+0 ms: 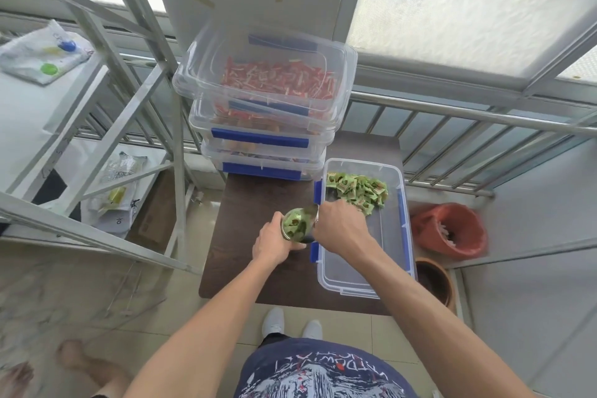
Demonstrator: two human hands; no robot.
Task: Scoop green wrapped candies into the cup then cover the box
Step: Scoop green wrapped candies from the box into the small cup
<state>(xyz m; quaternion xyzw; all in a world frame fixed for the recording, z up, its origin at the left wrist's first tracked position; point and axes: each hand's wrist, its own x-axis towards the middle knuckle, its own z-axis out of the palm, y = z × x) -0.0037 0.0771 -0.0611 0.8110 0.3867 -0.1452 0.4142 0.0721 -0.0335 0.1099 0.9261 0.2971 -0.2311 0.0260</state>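
Observation:
A clear plastic box (pixel 392 268) with blue clips lies open on the dark brown table (pixel 245 281). Green wrapped candies (pixel 358 189) are heaped at its far end. My left hand (pixel 274 241) grips a clear cup (pixel 295 224) holding green candies, tilted beside the box's left rim. My right hand (pixel 339 226) holds a metal scoop (pixel 311 211) at the cup's mouth. No loose lid for the box is in view.
A stack of three clear boxes (pixel 265 113) with red and orange candies stands at the table's back left. A metal rack (pixel 106 107) with bags is on the left. Orange and brown buckets (pixel 449 229) sit right of the table. A railing runs behind.

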